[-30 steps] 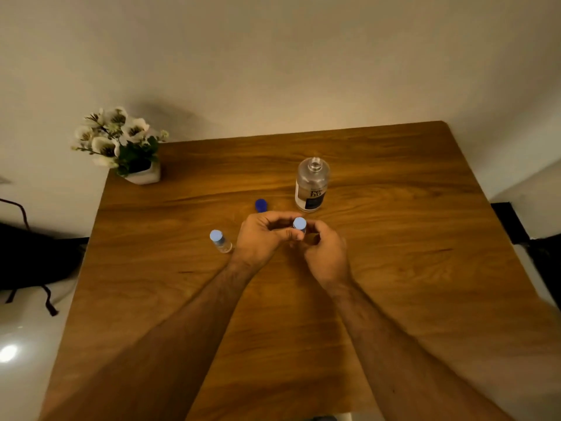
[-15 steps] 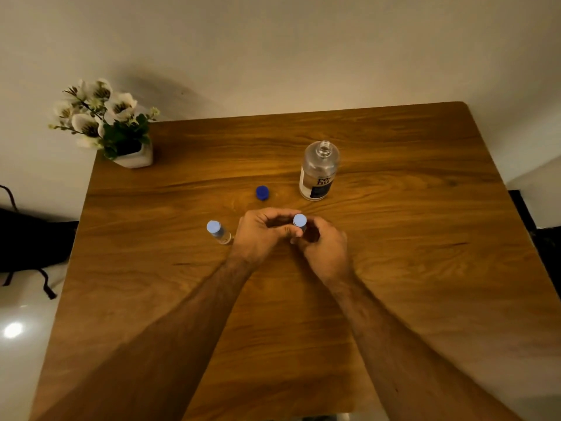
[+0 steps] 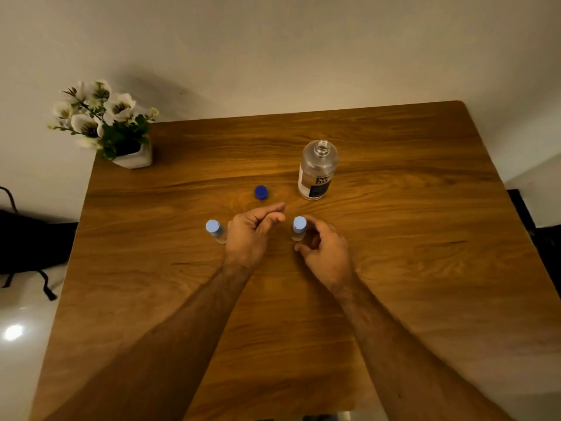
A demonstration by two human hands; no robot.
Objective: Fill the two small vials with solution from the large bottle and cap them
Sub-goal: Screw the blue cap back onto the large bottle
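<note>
Two small clear vials with pale blue caps stand on the wooden table [image 3: 394, 268]. The left vial [image 3: 216, 231] stands free beside my left hand [image 3: 253, 235], whose fingers hang loosely curled and hold nothing. My right hand [image 3: 326, 255] curls round the right vial [image 3: 298, 229], fingers behind it and thumb in front of its base. The large clear bottle [image 3: 317, 171] stands uncapped behind the hands. Its dark blue cap [image 3: 261, 192] lies on the table to the bottle's left.
A white pot of white flowers [image 3: 121, 138] sits on the table's far left corner. A dark bag [image 3: 27, 241] lies on the floor left of the table. The wall runs close behind the far edge.
My left hand has let go of the right vial's cap and drawn away to the left. My right hand and both vials have stayed in place.
</note>
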